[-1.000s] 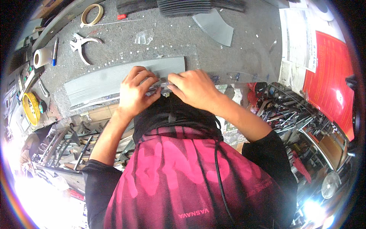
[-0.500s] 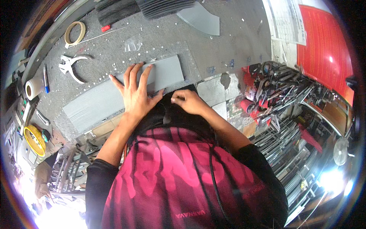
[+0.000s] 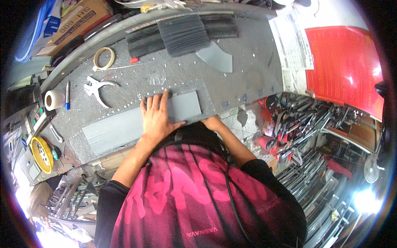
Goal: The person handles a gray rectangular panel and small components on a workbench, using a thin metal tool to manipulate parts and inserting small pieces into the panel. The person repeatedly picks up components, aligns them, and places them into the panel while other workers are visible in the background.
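My left hand (image 3: 156, 118) lies flat on a long grey strip of sheet (image 3: 118, 131), its fingers stretched out toward the far edge and the thumb out to the right. Fine lines run along the strip's left part. At the bench's near edge, just right of the strip's near side, is my right hand (image 3: 211, 123); its fingers are hidden, so what it touches cannot be seen. Beyond the strip lie silver hand pliers (image 3: 98, 91) with open handles. A curved grey offcut (image 3: 216, 57) rests farther back.
Dark pleated mesh (image 3: 184, 36) lies along the bench's back. At left are a tape ring (image 3: 104, 58), a white roll (image 3: 53, 100), a blue-capped pen (image 3: 67, 96), a cutter (image 3: 56, 134) and a yellow bowl (image 3: 41, 155). Metal profiles (image 3: 297, 182) crowd the lower right.
The view has shifted, showing more of the bench's back. My left hand stays on the strip, fingers closer together. My right hand has moved to the bench edge, and its fingers are now hidden.
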The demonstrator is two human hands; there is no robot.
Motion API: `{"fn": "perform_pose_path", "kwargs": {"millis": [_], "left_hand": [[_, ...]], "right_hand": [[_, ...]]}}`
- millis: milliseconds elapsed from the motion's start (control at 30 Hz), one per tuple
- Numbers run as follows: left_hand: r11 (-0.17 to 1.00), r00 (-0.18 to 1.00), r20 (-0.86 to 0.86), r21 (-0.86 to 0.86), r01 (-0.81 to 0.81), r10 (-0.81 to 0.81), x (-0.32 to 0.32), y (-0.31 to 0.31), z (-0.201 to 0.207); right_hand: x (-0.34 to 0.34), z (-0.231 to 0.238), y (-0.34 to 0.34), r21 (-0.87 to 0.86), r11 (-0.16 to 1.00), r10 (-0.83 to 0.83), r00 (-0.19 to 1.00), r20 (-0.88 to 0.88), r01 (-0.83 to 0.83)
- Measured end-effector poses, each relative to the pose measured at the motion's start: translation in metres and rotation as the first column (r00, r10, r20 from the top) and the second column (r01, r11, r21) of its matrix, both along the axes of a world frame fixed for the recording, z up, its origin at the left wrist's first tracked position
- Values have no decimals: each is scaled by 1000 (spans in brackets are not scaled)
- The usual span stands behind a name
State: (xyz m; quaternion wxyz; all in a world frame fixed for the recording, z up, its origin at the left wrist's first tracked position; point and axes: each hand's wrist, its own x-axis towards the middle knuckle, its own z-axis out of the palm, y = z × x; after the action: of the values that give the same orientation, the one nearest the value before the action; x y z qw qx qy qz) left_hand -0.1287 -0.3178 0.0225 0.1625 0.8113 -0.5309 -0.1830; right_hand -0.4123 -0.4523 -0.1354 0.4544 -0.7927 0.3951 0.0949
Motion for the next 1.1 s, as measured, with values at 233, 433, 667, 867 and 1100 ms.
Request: {"fn": "perform_pose_path", "kwargs": {"millis": [233, 433, 667, 867, 1100], "left_hand": [[1000, 991, -131, -6, 8, -8, 18, -5, 5], [997, 959, -283, -78, -9, -14, 36, -20, 3], [985, 917, -387, -166, 38, -101, 60, -34, -2], [976, 901, -386, -161, 145, -197, 71, -41, -6], [947, 872, -369, -140, 290, -321, 80, -45, -8]], "right_hand": [[-3, 156, -36, -292, 851, 256, 831, -495, -436], [135, 219, -86, -123, 960, 280, 890, 359, -253], [192, 164, -99, 70, 872, 464, 864, 196, -484], [197, 167, -104, 205, 890, 396, 913, 99, -408], [195, 164, -104, 161, 884, 424, 897, 121, -439]]}}
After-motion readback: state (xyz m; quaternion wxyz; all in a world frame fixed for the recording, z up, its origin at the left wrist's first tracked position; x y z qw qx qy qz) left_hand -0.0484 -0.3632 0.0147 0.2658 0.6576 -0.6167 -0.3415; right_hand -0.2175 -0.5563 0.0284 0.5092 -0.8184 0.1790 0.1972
